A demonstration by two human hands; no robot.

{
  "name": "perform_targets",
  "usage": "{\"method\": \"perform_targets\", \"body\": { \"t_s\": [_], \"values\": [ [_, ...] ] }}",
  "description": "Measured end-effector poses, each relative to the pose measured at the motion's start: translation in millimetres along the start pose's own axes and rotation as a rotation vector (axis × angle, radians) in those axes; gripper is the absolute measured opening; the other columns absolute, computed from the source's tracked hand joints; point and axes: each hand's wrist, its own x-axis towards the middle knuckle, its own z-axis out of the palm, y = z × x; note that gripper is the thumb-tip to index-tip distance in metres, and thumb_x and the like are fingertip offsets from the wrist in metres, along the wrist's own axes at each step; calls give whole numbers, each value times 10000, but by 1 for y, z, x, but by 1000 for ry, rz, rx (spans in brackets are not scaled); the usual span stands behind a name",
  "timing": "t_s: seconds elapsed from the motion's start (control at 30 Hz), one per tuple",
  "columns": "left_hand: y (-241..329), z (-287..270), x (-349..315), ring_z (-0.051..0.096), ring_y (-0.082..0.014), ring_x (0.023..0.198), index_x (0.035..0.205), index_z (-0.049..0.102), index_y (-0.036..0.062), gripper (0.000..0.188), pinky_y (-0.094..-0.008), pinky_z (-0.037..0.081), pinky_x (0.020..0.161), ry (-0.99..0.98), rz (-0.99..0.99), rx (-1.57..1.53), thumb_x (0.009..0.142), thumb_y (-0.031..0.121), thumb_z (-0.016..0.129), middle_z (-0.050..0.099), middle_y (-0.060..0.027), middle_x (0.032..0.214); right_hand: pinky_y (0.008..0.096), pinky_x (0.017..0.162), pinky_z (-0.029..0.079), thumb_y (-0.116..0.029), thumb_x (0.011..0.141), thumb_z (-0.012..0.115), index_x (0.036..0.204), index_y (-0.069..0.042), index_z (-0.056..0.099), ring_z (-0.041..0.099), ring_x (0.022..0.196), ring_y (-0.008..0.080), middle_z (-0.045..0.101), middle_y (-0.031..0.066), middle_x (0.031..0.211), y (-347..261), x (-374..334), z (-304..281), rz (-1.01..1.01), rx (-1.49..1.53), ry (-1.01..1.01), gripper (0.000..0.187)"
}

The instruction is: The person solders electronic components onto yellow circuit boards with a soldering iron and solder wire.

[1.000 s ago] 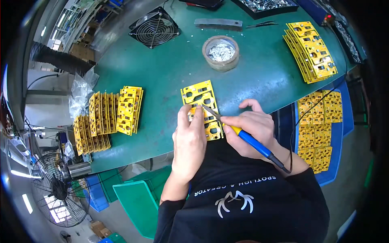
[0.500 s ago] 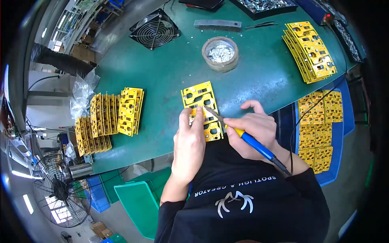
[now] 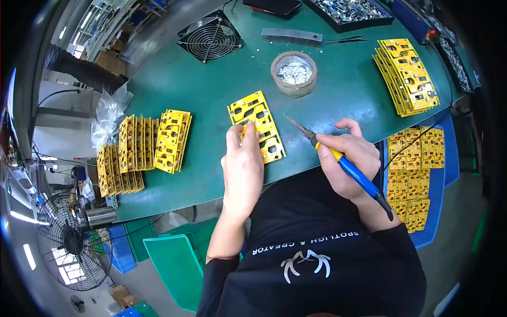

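Blk fan (image 3: 211, 39) nr far edge of green tbl (image 3: 195, 90); metal bar (image 3: 291, 36) to its R, then tweezers (image 3: 346, 39), w/ blk tray (image 3: 364, 25) of small parts just beyond. Clear bag (image 3: 108, 113) at tbl's L end, nr dark duct (image 3: 82, 71). Lower L: lg. caged fan (image 3: 73, 240), green bin (image 3: 171, 264), cardboard bxs (image 3: 124, 297).

There are two hands (image 3: 244, 165), one soldering iron (image 3: 359, 175), one lone circuit board (image 3: 268, 126) and, at one o'clock, one round tub (image 3: 293, 91).

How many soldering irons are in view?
1: the blue-and-yellow soldering iron, held in the right hand, its tip clear of the yellow board under the left hand. Others could be hidden from view.
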Motion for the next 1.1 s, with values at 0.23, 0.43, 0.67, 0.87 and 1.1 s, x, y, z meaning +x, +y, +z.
{"method": "perform_targets", "body": {
  "t_s": [0.23, 0.43, 0.67, 0.87, 1.1],
  "values": [
    [3, -6, -23, 708, -355, 868, 1120, 700, -20, 150, -417, 581, 743, 255, 20, -131, 971, -23, 693, 672, -178, 1101, 441, 862, 554, 26, 730, 783, 912, -22, 787, 657, 545, 186, 690, 59, 655, -2, -11, 1, -45, 107, -85, 189],
    [12, -16, -44, 734, -311, 842, 1052, 730, -19, 108, -373, 593, 711, 158, -2, -166, 945, -28, 732, 697, -144, 1041, 463, 857, 550, 29, 733, 737, 888, -8, 764, 638, 518, 183, 697, 62, 653, -4, -21, 6, -68, 129, -170, 161],
    [14, -7, -50, 716, -233, 719, 1065, 749, -4, 149, -356, 572, 607, 190, 64, -76, 918, 0, 772, 694, -110, 1091, 456, 860, 550, 27, 736, 743, 893, -22, 762, 641, 514, 186, 696, 54, 645, -8, -20, 10, -75, 129, -171, 166],
    [12, 2, -51, 705, -215, 680, 1072, 746, -16, 173, -348, 566, 584, 246, 132, -69, 904, -4, 782, 690, -113, 1108, 432, 860, 556, 4, 694, 804, 885, -55, 773, 652, 536, 197, 677, 46, 643, -6, -21, 12, -58, 127, -168, 202],
    [13, 5, -52, 719, -223, 701, 1081, 740, -17, 191, -353, 574, 589, 216, 99, -56, 894, -17, 782, 688, -118, 1126, 439, 854, 551, 5, 696, 803, 884, -57, 771, 659, 547, 203, 672, 48, 640, -8, -20, 12, -60, 118, -193, 200]
  ]
}}
